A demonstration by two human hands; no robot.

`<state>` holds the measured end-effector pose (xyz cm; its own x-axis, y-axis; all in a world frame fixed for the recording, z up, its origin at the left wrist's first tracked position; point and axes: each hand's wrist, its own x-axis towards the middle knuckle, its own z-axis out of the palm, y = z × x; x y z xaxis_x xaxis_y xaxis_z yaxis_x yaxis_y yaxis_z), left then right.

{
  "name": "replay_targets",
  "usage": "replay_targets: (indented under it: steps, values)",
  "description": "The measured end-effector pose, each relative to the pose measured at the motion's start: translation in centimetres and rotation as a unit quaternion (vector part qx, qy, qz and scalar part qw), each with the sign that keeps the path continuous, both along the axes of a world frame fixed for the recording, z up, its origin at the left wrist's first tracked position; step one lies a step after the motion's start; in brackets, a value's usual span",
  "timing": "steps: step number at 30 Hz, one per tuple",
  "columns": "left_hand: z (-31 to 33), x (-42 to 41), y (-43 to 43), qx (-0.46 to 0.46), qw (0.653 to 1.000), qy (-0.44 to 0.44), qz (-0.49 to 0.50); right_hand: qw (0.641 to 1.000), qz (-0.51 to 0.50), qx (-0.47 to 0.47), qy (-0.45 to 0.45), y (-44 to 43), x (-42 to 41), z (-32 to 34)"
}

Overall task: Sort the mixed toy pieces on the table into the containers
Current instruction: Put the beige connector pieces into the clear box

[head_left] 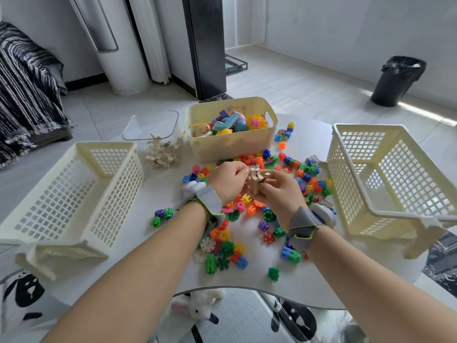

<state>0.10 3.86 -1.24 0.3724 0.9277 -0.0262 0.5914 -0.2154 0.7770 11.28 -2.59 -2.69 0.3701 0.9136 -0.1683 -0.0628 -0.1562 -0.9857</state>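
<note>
Colourful plastic toy pieces [237, 253] lie scattered over the white table [158, 263]. Above the heap, my left hand [226, 180] and my right hand [282, 191] meet and both pinch a cluster of pale wooden pieces [257, 180]. A clear tub [150, 127] at the back left holds more wooden pieces [162, 154]. Behind the heap a yellow bin [230, 147] is filled with mixed toys. A white lattice basket [71, 194] stands at the left and another [385, 179] at the right; both look empty.
A plush rabbit [197, 305] lies on the floor under the table's near edge. A black waste bin [395, 80] stands on the tiles at the far right. A striped blanket [24, 90] covers furniture at the far left.
</note>
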Motion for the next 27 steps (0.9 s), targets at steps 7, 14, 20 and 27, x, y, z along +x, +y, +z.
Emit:
replay_targets:
  steps: [7,14,20,27]
  values:
    - [0.1,2.6,0.2,0.039,0.998,0.051,-0.012,0.994,0.042,-0.028,0.1,0.4,0.4,0.0]
    - [-0.3,3.3,0.3,0.065,0.992,0.109,-0.015,0.995,0.055,-0.02,0.086,0.5,0.8,-0.7]
    - [-0.6,3.0,1.2,0.055,0.992,0.109,-0.025,0.999,0.031,-0.002,-0.04,0.5,1.4,-0.5]
    - [-1.9,2.3,2.5,0.084,0.976,0.196,-0.042,0.934,-0.117,-0.022,-0.336,2.4,4.1,-0.3]
